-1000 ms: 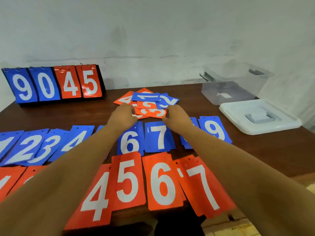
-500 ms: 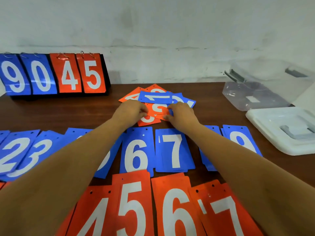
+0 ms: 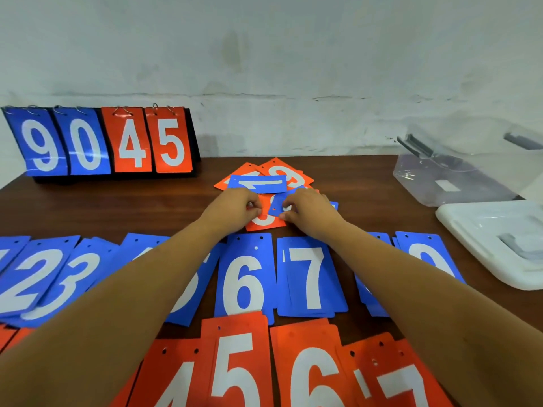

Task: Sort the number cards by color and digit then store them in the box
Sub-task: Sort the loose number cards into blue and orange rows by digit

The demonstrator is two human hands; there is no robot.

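A loose pile of orange and blue number cards [image 3: 266, 183] lies at the table's middle back. My left hand [image 3: 235, 208] pinches the edge of an orange card [image 3: 264, 221] at the pile's front. My right hand [image 3: 308, 210] pinches a blue card [image 3: 277, 205] lying over that orange card. Nearer me runs a row of sorted blue cards, with a 6 [image 3: 245, 277] and a 7 [image 3: 311, 277] showing. In front of that row lie orange cards 4, 5 [image 3: 235, 362], 6 and 7. The clear plastic box [image 3: 458, 174] stands open at the back right.
The white box lid [image 3: 493, 242] lies at the right edge of the wooden table [image 3: 117, 207]. A flip scoreboard [image 3: 100, 141] showing 9, 0, 4, 5 stands at the back left against the wall.
The camera has moved closer and tilted down. Both hands have closed in on the pile's front, and the right hand now pinches a blue card over the orange one.
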